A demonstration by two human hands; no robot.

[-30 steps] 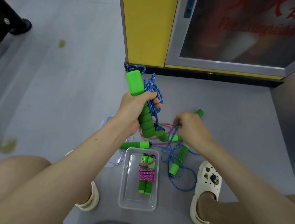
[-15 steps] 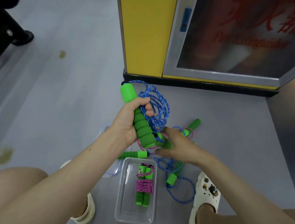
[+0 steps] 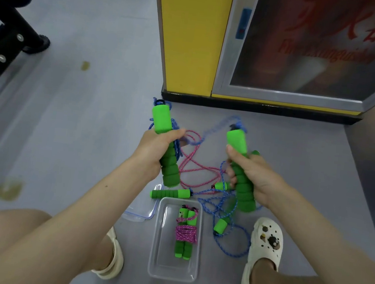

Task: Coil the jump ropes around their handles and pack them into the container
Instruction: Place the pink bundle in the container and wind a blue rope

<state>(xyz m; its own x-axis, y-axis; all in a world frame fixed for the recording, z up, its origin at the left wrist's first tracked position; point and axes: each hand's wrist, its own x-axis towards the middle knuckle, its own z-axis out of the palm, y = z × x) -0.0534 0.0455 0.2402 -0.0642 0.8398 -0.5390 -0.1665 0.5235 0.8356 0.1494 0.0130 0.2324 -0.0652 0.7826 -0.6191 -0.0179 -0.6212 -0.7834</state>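
Mid-frame, L hand (image 3: 157, 152) is fisted round a green handle (image 3: 162, 121) w/ blue rope (image 3: 177, 149) bunched beside it; R hand (image 3: 256, 177), to its right, is fisted round a 2nd handle (image 3: 237, 139). Clear container (image 3: 171, 275) sits bottom centre (one pink-wound bundle (image 3: 185, 233) inside), loose pink rope (image 3: 190, 166) above it
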